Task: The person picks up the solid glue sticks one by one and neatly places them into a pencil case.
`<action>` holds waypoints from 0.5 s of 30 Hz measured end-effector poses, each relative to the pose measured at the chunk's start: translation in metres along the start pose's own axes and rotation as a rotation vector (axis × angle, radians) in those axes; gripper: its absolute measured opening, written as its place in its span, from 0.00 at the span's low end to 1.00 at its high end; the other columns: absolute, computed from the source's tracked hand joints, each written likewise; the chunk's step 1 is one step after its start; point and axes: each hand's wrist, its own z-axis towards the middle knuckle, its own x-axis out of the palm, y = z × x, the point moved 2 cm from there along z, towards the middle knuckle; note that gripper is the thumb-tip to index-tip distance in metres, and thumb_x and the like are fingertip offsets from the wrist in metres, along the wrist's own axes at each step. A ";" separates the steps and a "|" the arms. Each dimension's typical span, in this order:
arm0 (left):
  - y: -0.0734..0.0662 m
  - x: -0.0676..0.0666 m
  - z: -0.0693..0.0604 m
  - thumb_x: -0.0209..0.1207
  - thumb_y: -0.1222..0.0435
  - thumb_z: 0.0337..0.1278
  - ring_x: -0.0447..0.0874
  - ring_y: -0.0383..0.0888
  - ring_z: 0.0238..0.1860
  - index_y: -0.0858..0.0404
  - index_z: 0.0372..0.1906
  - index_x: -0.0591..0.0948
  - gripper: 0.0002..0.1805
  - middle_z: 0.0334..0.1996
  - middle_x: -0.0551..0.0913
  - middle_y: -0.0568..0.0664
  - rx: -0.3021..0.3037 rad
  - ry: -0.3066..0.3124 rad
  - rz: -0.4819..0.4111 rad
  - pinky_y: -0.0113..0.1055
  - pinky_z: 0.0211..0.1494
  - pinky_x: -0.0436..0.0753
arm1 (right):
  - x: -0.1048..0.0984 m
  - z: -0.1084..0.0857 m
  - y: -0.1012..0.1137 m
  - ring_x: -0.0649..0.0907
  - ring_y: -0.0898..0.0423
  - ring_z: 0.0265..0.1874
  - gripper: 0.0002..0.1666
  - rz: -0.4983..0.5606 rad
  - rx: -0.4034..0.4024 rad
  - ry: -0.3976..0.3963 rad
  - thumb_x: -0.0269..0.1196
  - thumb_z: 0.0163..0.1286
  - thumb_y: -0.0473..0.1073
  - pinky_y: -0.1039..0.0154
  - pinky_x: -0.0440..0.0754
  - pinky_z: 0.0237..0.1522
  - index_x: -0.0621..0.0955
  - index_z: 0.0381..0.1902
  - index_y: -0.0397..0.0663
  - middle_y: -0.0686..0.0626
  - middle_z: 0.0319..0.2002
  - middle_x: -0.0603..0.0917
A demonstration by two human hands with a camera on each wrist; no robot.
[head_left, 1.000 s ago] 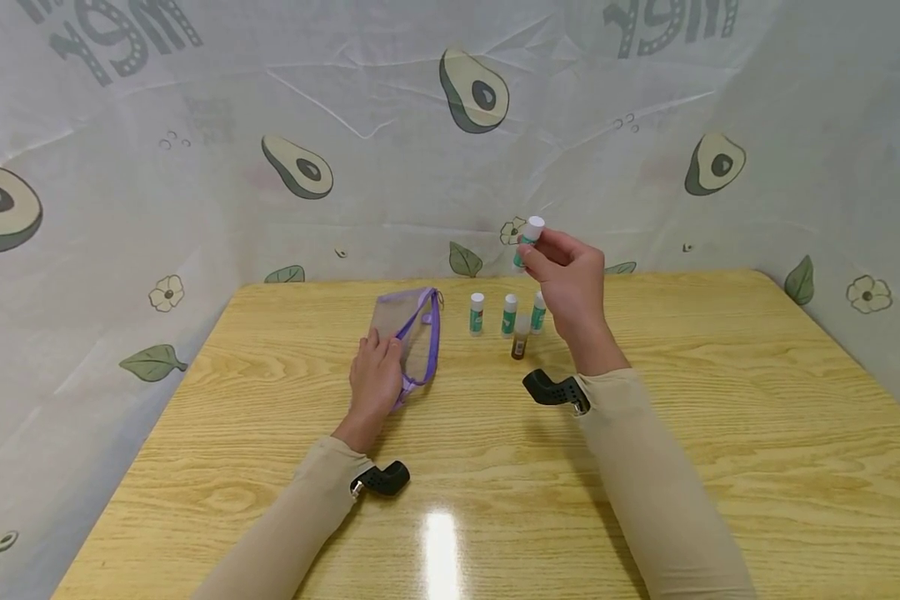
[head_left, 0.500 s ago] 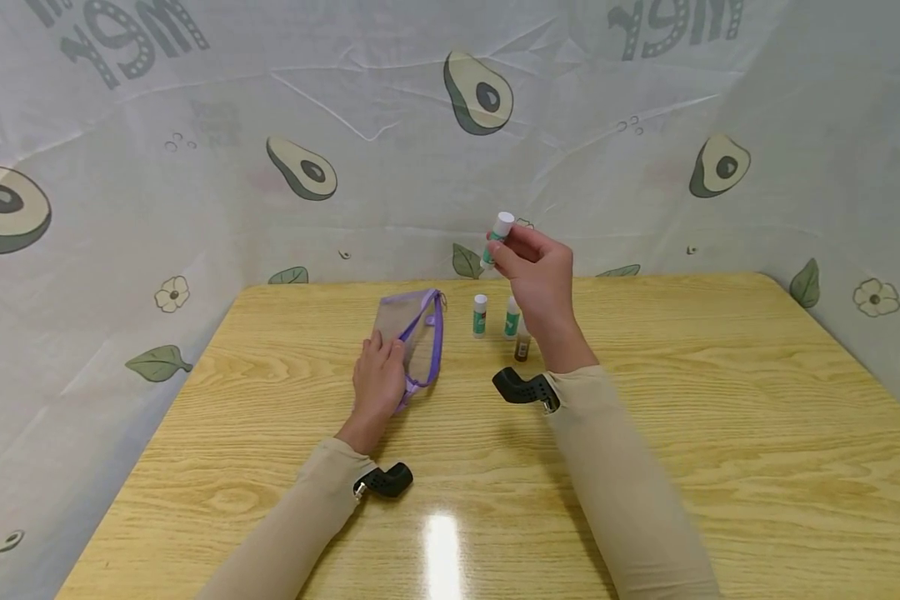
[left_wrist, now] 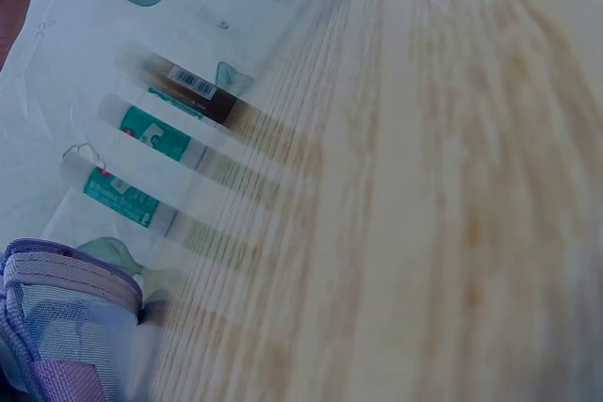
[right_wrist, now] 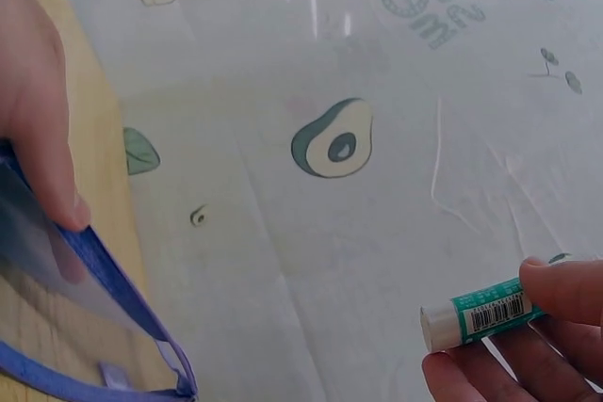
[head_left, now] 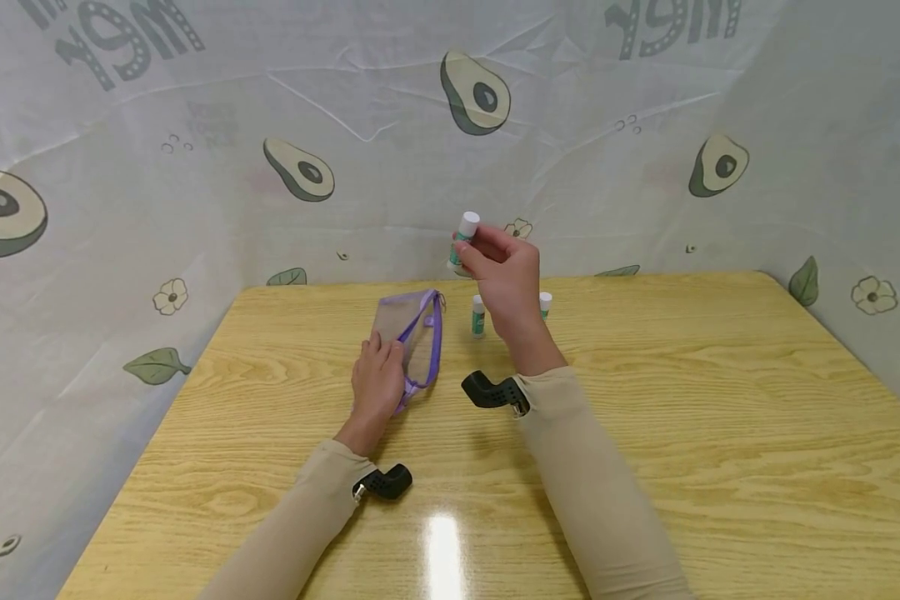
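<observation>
Head view: the glue stick [head_left: 462,239], pinched in the right hand [head_left: 513,279], has shifted leftward and stays raised, so it is nearer the mesh pouch [head_left: 397,319], though outside it. The left hand [head_left: 378,379] touches the pouch; whether it pinches, I cannot tell.

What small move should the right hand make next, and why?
Probably carry the green-labelled tube left and down toward the mesh pouch: the right hand holds it raised, apart from the pouch, while the left hand holds the pouch, its mouth open.
</observation>
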 end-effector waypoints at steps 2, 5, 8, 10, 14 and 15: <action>-0.001 0.000 0.000 0.32 0.53 0.86 0.37 0.66 0.88 0.70 0.80 0.66 0.34 0.87 0.47 0.64 0.000 -0.001 0.001 0.63 0.89 0.38 | 0.004 -0.001 0.000 0.89 0.55 0.55 0.22 -0.008 -0.001 0.002 0.68 0.75 0.36 0.64 0.89 0.57 0.84 0.64 0.37 0.37 0.60 0.88; -0.001 -0.001 0.000 0.32 0.53 0.86 0.38 0.66 0.88 0.70 0.80 0.66 0.34 0.87 0.47 0.64 -0.003 -0.001 0.007 0.63 0.89 0.38 | 0.010 -0.003 0.002 0.88 0.51 0.58 0.22 -0.018 -0.006 0.009 0.68 0.75 0.36 0.61 0.89 0.60 0.84 0.65 0.37 0.38 0.60 0.88; -0.001 -0.001 0.001 0.32 0.53 0.86 0.38 0.66 0.88 0.70 0.80 0.66 0.34 0.87 0.47 0.64 -0.008 0.002 0.012 0.62 0.89 0.38 | 0.015 -0.005 0.003 0.88 0.48 0.59 0.22 -0.021 -0.013 0.016 0.67 0.75 0.36 0.59 0.88 0.62 0.84 0.64 0.37 0.38 0.59 0.89; -0.001 -0.001 0.001 0.31 0.53 0.86 0.37 0.65 0.88 0.70 0.80 0.65 0.34 0.87 0.47 0.64 -0.010 0.007 0.012 0.62 0.89 0.38 | 0.018 -0.006 0.005 0.88 0.48 0.59 0.21 -0.034 -0.016 0.015 0.68 0.75 0.37 0.58 0.88 0.62 0.85 0.63 0.37 0.38 0.59 0.89; -0.002 -0.001 0.001 0.31 0.53 0.87 0.36 0.65 0.88 0.70 0.81 0.64 0.34 0.87 0.46 0.64 -0.013 0.017 0.009 0.63 0.89 0.37 | 0.021 -0.007 0.006 0.88 0.48 0.58 0.20 -0.073 -0.024 -0.002 0.69 0.74 0.38 0.57 0.87 0.62 0.86 0.61 0.37 0.38 0.57 0.90; -0.002 -0.001 0.001 0.31 0.53 0.87 0.36 0.66 0.88 0.70 0.81 0.64 0.34 0.87 0.46 0.64 -0.012 0.018 0.009 0.63 0.88 0.37 | 0.021 -0.007 0.007 0.88 0.48 0.58 0.19 -0.082 -0.027 -0.008 0.69 0.74 0.38 0.57 0.87 0.62 0.86 0.60 0.37 0.38 0.56 0.90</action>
